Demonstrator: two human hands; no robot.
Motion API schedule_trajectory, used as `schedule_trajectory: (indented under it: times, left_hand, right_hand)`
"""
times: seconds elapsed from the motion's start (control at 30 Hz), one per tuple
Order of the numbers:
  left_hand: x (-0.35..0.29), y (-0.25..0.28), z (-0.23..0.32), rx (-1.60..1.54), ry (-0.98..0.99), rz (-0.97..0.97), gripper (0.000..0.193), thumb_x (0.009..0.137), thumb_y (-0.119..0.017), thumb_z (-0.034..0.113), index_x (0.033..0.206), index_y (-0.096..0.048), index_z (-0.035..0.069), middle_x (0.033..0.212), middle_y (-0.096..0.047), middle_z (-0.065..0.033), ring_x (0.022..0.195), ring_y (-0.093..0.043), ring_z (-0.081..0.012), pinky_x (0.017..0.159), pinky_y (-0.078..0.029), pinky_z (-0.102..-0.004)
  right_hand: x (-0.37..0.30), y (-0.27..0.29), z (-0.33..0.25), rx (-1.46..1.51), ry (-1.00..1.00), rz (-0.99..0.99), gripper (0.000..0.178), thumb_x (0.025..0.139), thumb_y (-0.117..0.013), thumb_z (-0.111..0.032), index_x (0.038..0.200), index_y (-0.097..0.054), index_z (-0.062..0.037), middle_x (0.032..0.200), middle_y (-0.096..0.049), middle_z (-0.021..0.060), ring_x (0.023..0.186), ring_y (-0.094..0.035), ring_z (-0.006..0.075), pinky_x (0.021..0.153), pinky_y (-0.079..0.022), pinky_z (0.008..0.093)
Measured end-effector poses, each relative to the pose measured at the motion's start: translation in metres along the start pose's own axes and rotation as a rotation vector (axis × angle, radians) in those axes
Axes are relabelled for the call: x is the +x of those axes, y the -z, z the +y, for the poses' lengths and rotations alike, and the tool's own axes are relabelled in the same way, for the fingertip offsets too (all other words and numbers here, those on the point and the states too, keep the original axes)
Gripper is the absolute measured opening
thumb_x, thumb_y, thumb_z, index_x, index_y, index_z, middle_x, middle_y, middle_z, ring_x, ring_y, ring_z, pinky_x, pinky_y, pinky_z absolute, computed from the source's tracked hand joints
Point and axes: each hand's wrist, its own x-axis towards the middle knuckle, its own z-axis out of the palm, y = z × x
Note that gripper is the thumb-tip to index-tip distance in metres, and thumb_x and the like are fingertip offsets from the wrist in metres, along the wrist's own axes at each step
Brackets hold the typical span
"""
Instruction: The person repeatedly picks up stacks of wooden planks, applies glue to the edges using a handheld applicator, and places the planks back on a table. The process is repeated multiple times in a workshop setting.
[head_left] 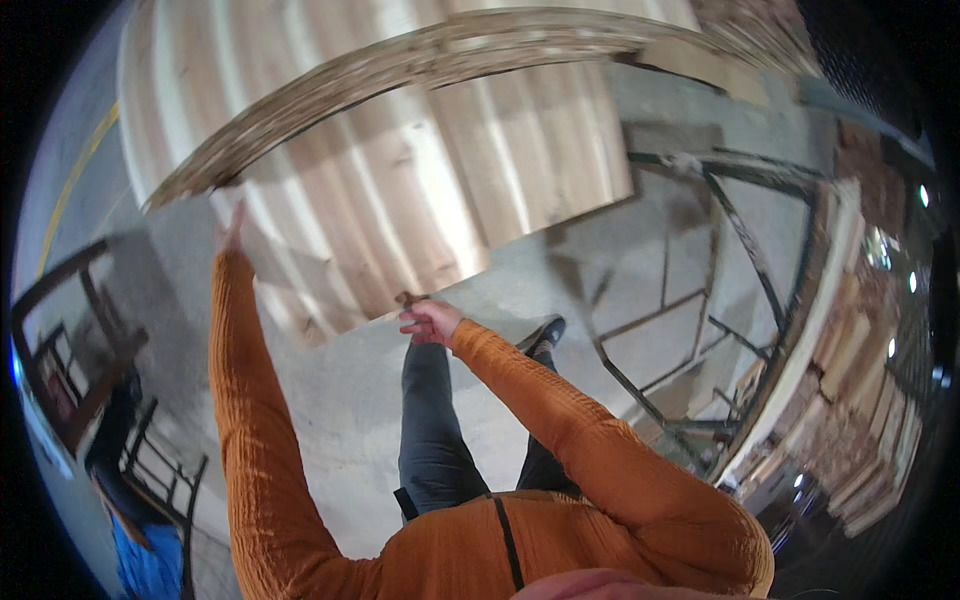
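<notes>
Hands grip the big pale wooden board panel: left hand high on its edge, right hand clutching the lower corner; I'd keep it balanced

The one view sat on my head and looked steeply down my own front, so my orange sleeves rose from the lower edge; the concrete floor lay well below, the big wooden panel close ahead, fisheye bending every edge
</notes>
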Motion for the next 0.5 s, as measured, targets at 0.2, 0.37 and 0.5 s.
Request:
schedule_trajectory:
  times: [0.2,0.37,0.5]
  left_hand:
    - [-0.103,-0.04,-0.034,1.32,-0.428,0.473,0.061,0.082,-0.055,0.043,0.134,-0.037,0.017,0.131,-0.045,-0.009,0.118,-0.044,-0.03,0.095,-0.039,-0.0436]
    - [-0.269,-0.15,-0.076,1.478,-0.384,0.101,0.069,0.075,-0.065,0.041,0.132,-0.039,0.013,0.129,-0.046,-0.012,0.118,-0.044,-0.029,0.1,-0.033,-0.0453]
    - [-0.408,-0.206,-0.1,1.036,-0.347,-0.681,0.058,0.072,-0.069,0.031,0.119,-0.052,0.001,0.112,-0.057,-0.0196,0.107,-0.053,-0.0329,0.093,-0.041,-0.0395]
  right_hand:
    - [-0.092,0.112,0.015,-0.405,0.364,0.309,0.032,0.087,-0.045,-0.032,0.075,-0.061,-0.0068,0.066,-0.061,0.0074,0.055,-0.058,0.0176,0.054,-0.046,0.0347]
    - [-0.214,0.192,0.044,-0.797,0.422,0.65,0.043,0.085,-0.051,-0.042,0.074,-0.059,-0.0013,0.061,-0.06,0.0102,0.055,-0.06,0.0211,0.055,-0.048,0.0337]
    - [-0.285,0.262,0.099,-0.746,0.466,0.76,0.035,0.082,-0.053,-0.038,0.078,-0.063,-0.0042,0.063,-0.062,0.0092,0.059,-0.062,0.0221,0.056,-0.049,0.0338]
